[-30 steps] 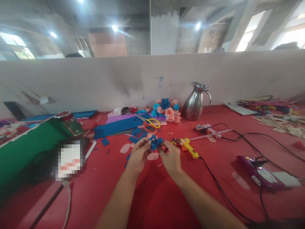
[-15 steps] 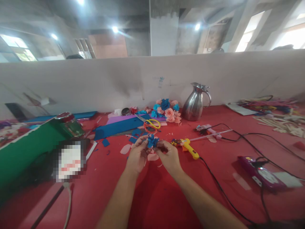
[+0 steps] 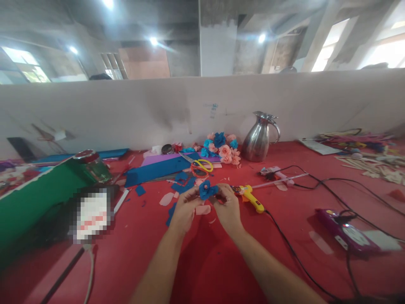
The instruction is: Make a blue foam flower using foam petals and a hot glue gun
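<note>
A small blue paper flower with a pinkish centre is held up between my two hands, over the red table. My left hand is closed on its left side. The fingers of my right hand pinch its right edge, at a blue petal. Pink paper petals and blue paper scraps lie beneath and beside the hands. Just right of my right hand rests a yellow glue gun. Scissors with yellow and orange handles lie beyond the flower.
A bunch of pink and blue paper flowers stands at the back by a steel jug. Blue paper sheets lie left of it. On the right are a pink glue gun, a purple power strip and cables. A jar stands left.
The blue flower has turned so its open face and centre show. My right hand has shifted slightly right, and more blue scraps are visible around my left hand.
</note>
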Motion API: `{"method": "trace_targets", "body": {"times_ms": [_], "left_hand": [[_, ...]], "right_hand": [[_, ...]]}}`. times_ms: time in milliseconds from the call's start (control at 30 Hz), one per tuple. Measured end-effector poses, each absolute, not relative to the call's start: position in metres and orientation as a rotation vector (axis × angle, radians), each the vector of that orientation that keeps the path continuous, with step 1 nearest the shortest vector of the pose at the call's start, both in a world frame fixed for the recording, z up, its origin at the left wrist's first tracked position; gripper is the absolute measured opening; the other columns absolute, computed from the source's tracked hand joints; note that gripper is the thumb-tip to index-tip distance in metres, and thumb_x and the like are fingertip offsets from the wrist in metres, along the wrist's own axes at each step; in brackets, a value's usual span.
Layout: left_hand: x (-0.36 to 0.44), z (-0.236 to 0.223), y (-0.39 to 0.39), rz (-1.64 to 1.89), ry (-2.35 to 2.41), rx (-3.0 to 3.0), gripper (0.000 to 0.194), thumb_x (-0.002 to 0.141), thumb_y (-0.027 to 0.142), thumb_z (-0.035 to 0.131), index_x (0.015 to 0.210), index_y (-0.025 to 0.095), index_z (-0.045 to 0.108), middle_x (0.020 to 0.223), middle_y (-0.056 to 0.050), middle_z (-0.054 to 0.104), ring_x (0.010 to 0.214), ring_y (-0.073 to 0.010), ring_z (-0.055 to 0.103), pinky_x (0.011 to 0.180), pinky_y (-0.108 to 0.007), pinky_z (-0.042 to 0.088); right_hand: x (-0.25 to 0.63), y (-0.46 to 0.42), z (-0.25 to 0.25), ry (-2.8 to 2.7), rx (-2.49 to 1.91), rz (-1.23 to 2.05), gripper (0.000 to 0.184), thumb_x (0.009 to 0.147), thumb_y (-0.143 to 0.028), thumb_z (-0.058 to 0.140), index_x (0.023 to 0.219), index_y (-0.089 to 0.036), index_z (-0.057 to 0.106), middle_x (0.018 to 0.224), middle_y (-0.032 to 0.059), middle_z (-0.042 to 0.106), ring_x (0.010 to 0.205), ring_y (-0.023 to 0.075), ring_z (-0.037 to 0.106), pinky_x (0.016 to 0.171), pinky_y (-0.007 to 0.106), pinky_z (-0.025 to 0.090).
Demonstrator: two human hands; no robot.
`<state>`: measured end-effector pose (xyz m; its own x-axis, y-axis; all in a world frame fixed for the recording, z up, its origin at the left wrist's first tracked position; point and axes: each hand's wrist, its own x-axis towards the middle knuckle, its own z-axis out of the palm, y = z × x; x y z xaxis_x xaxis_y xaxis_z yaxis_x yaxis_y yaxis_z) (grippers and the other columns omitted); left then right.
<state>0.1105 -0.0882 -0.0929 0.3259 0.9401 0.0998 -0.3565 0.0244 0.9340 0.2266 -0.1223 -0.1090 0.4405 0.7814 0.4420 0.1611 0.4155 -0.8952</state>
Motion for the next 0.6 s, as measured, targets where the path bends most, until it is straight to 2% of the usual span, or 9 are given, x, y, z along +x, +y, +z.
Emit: {"method": "trace_targets", "body": {"times_ms": [67,167,333,433,600], "left_hand": [[0.1131,-0.0937,-0.0898,1.143,0.67,1.163,0.021,0.057,0.014,0.078,0.078,0.02,0.076,0.08,-0.002,0.067,0.079,-0.0175,0.059,0.076,-0.028,0.046],[0.1165,-0.0936,-0.0918,1.232,0.7,1.273,0.014,0.055,0.013,0.08,0.065,0.02,0.074,0.084,-0.003,0.066,0.085,-0.0194,0.058,0.082,-0.029,0.044],[0.1137,-0.0952,-0.0893,1.321,0.74,1.428,0.011,0.063,0.012,0.073,0.062,0.023,0.073,0.088,-0.003,0.067,0.091,-0.0219,0.058,0.086,-0.032,0.042],[0.1103,-0.0978,-0.0856,1.355,0.762,1.407,0.016,0.063,0.007,0.07,0.061,0.023,0.072,0.085,-0.004,0.068,0.091,-0.0221,0.058,0.086,-0.032,0.042],[0.1087,-0.099,-0.0838,1.39,0.785,1.409,0.017,0.062,0.005,0.069,0.059,0.022,0.07,0.085,-0.004,0.069,0.09,-0.0212,0.058,0.088,-0.031,0.041]], "right_hand": [[0.2265,-0.122,-0.1101,-1.059,-1.082,0.493,0.012,0.068,-0.013,0.057,0.075,-0.021,0.064,0.084,0.0037,0.059,0.078,0.0179,0.058,0.067,0.028,0.049],[0.2271,-0.122,-0.1105,-1.088,-1.052,0.456,0.017,0.066,-0.009,0.055,0.075,-0.021,0.064,0.083,0.0036,0.06,0.08,0.0184,0.058,0.072,0.03,0.048],[0.2295,-0.1225,-0.1086,-1.068,-0.96,0.615,0.019,0.067,-0.014,0.056,0.08,-0.021,0.068,0.091,0.0054,0.067,0.088,0.0203,0.061,0.08,0.032,0.048],[0.2313,-0.1216,-0.109,-0.941,-0.934,0.795,0.017,0.072,-0.023,0.053,0.077,-0.02,0.069,0.083,0.0051,0.069,0.082,0.0199,0.063,0.074,0.031,0.049],[0.2324,-0.1205,-0.1063,-0.777,-0.936,1.014,0.028,0.078,-0.038,0.052,0.068,-0.018,0.068,0.071,0.0055,0.07,0.067,0.0183,0.062,0.059,0.027,0.046]]}}
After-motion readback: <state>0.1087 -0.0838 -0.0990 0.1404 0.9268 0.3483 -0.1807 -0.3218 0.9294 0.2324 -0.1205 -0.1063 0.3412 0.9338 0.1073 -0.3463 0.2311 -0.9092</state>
